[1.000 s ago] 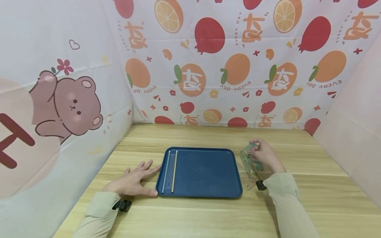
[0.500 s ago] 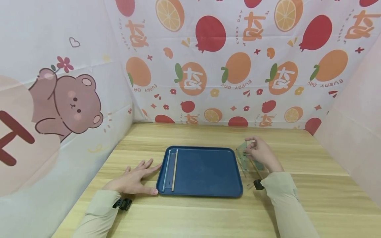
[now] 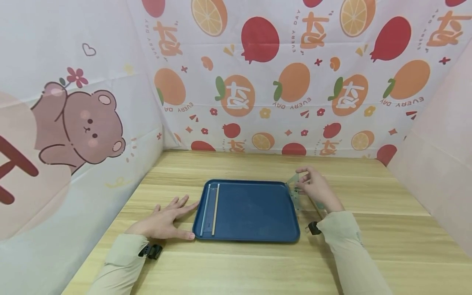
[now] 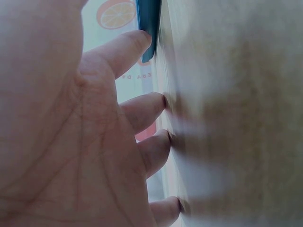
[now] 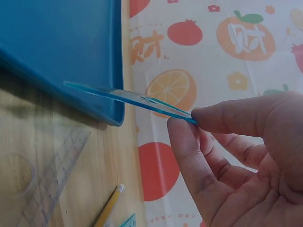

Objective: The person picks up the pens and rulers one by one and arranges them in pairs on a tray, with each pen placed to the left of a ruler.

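My right hand [image 3: 316, 189] pinches a translucent green set square [image 5: 142, 100] between thumb and fingers. One corner of it overlaps the right rim of the blue tray [image 3: 254, 211] in the head view. My left hand [image 3: 166, 221] lies spread on the table with straight fingers, its thumb and index finger touching the tray's left edge. Inside the tray, along the left side, lie a light blue pencil [image 3: 205, 209], a clear ruler [image 3: 211, 210] and a yellow pencil [image 3: 215, 209], side by side.
Right of the tray, a clear set square [image 5: 61, 165] with markings and another yellow pencil [image 5: 110, 204] lie on the wooden table [image 3: 243, 266]. A teal corner [image 5: 128, 221] shows beside that pencil. Printed cloth [image 3: 265, 94] hangs behind the table.
My right hand has moved left toward the tray, carrying the green set square, whose corner now overlaps the tray's right rim. The left hand has stayed in place.
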### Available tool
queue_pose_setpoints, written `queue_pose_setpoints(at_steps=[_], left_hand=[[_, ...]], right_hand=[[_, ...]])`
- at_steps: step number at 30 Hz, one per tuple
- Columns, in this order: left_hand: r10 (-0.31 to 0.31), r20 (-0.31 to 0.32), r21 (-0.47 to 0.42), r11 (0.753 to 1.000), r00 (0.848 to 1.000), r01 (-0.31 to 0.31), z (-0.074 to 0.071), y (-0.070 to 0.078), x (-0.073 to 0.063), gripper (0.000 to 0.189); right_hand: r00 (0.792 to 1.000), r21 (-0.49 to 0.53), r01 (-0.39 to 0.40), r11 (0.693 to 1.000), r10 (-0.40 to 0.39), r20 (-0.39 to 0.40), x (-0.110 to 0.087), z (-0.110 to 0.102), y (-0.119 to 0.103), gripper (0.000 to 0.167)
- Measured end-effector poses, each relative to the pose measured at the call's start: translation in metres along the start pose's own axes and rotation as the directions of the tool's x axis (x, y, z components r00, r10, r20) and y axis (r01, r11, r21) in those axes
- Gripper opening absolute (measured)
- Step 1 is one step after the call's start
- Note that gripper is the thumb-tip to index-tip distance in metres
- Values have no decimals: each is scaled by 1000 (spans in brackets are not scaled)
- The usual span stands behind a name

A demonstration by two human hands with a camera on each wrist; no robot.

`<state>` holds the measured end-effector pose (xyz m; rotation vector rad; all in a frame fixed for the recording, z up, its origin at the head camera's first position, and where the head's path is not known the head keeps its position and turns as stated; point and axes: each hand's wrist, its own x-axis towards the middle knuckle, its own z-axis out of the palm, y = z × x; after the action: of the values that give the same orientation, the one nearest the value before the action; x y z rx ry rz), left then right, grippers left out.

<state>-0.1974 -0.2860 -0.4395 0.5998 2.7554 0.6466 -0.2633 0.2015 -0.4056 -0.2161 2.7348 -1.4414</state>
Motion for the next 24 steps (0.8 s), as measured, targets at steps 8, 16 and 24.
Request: queue_pose_setpoints(at_steps=[8,16,24], left_hand=[[-2,10,-5,1000,1000,2,-2,0,-1,107],[4,7,-5,1000,1000,-4,-1,3,-2,105],[6,2,-5,1000,1000,-6,0,3,-4,105]], right_hand=[[1000,1,-1,1000,1,8,1,8,-9,43],[1000,44,-25,999,25,14,4,19,-13,44],[1000,89,9,996,-11,17,5,31,-18,43]])
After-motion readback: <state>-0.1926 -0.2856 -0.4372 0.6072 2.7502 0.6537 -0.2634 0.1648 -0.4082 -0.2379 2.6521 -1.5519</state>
